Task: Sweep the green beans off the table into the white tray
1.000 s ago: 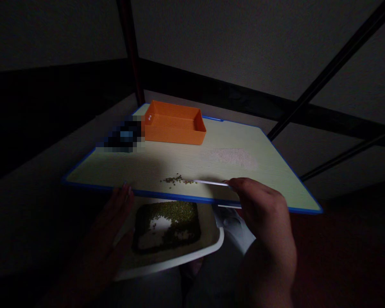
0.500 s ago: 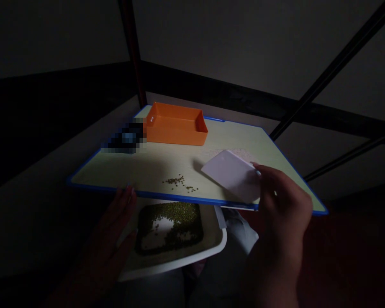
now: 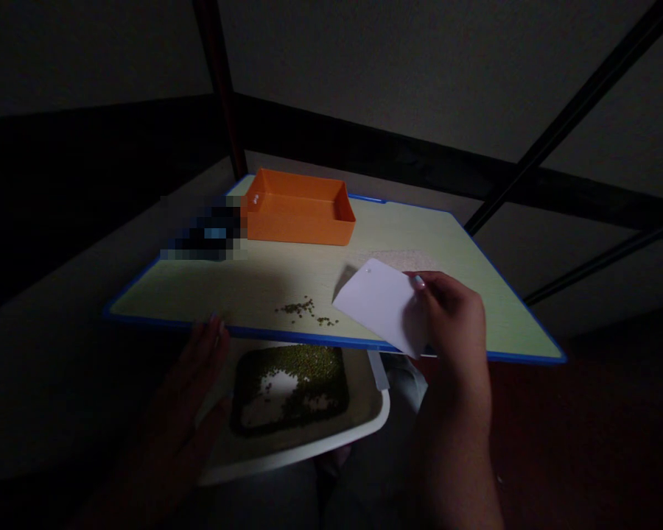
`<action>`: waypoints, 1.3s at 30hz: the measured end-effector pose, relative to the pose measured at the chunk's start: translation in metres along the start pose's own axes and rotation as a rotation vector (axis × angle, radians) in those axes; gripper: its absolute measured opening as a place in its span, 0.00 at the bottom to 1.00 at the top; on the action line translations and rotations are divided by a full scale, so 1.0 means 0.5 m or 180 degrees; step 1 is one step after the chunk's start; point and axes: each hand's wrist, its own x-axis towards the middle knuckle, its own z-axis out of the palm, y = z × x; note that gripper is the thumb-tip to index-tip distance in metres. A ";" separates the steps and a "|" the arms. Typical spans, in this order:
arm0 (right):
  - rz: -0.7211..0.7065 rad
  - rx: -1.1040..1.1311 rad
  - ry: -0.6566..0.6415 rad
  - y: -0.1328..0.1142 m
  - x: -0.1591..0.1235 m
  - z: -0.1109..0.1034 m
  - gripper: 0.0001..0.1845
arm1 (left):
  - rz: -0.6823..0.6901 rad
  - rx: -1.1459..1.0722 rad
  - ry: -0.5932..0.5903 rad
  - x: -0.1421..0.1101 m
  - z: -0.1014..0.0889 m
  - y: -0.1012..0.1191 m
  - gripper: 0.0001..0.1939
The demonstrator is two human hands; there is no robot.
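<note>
My right hand [image 3: 453, 324] grips a flat white scraper card [image 3: 379, 302] and holds it tilted over the pale green board [image 3: 254, 283], just right of a small scatter of green beans [image 3: 306, 311]. My left hand [image 3: 191, 390] holds the left side of a white tray [image 3: 365, 419] below the board's near blue edge, thumb over its rim. The tray's dark inset is filled with green beans [image 3: 298, 368] and a white patch shows among them.
An orange rectangular bin [image 3: 298, 207] stands at the board's far side, beside a blurred dark object [image 3: 207, 234]. A faint patch of white grains [image 3: 403, 259] lies behind the card. Dark frame bars cross the wall at the right. Surroundings are dim.
The right hand lifted the scraper card from flat against the board near the beans, swung it out to the right, then brought it back left toward the beans. The left hand stayed on the tray.
</note>
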 end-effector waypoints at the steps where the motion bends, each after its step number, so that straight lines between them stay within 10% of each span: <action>1: -0.0011 0.0030 -0.0070 -0.002 0.000 0.004 0.12 | -0.0010 -0.0021 -0.0005 -0.001 0.001 -0.001 0.32; 39: -0.0222 0.0214 -0.0434 -0.031 -0.013 0.033 0.12 | -0.0058 -0.0096 -0.0097 0.000 -0.006 0.003 0.33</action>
